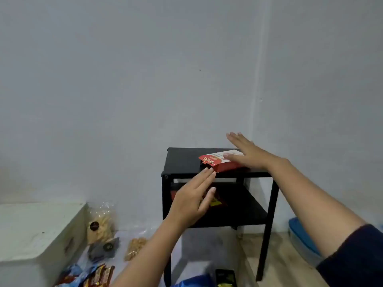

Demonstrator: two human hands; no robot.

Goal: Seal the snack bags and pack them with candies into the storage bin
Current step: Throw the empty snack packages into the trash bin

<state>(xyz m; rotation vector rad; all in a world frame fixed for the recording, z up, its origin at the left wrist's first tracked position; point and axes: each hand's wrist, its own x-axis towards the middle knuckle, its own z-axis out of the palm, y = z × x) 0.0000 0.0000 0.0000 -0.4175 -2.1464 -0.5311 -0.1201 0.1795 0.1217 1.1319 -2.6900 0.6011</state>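
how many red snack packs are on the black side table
2. One red box lies on top of the black table, under the right hand. One red pack sits on the lower shelf, partly behind the left hand; more may be hidden there.

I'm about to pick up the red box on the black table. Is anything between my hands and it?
Nothing visible does. The red box lies on top of the black table. The left hand has straight fingers at the box's near corner, and the right hand is spread flat over its right end.
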